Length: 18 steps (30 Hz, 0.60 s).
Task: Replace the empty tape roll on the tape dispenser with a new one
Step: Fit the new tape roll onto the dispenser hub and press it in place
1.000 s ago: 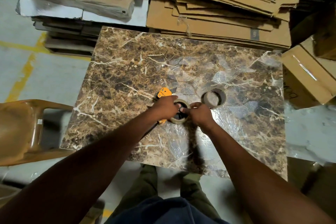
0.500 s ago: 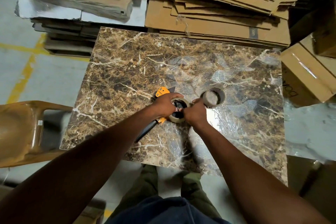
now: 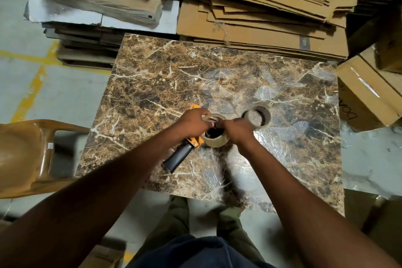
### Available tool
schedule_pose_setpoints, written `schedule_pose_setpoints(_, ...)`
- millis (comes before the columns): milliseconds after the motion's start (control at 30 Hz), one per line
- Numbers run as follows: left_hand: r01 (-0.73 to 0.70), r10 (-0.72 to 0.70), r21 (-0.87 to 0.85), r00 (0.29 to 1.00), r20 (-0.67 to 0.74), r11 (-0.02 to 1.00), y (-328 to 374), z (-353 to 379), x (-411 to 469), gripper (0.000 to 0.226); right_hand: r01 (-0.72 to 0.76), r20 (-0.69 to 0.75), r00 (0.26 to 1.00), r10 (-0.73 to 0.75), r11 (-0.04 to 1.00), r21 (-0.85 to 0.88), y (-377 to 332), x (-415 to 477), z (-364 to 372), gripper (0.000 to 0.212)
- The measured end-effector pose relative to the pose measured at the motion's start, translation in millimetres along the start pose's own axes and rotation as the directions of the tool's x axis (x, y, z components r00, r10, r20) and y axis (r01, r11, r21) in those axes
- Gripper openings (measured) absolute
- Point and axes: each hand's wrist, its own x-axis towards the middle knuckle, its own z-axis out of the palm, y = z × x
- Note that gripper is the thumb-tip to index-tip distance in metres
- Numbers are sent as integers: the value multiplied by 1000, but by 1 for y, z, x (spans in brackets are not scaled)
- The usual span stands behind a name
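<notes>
An orange tape dispenser (image 3: 196, 141) with a black handle lies on the marble-patterned table (image 3: 152, 85). A tan tape roll (image 3: 215, 139) sits on the dispenser, its dark centre showing. My left hand (image 3: 192, 123) grips the roll's left rim and covers much of the dispenser. My right hand (image 3: 238, 129) is closed on the roll's right rim, fingertips at the hole. A second roll (image 3: 256, 118), a thin tan ring, lies flat on the table just right of my right hand.
Stacks of flattened cardboard (image 3: 272, 13) border the table's far edge. Closed boxes (image 3: 367, 93) stand at the right. A brown plastic chair (image 3: 26, 154) is at the left. The table is covered in wrinkled clear film. My legs are below the near edge.
Both hands have stayed on the roll at the dispenser, my right hand closing further over its rim. The dispenser's black handle shows more now. The second roll has not moved.
</notes>
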Motion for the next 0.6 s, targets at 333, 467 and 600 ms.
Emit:
schedule_pose_setpoints(333,-41,67,-344,996,64,938,4,-22,-7,23,112,168,973,-155,964,243,-20,-25,-42,52)
schedule_pose_setpoints(467,29,-11,-496,999,39,868,6,-23,-3,18,436,71,900,-430,883,-174,-19,-30,-35,56)
schedule_pose_setpoints(600,89,-48,-508,995,92,857,3,-14,-3,34,692,172,619,-767,428,-581,-3,-43,-12,39)
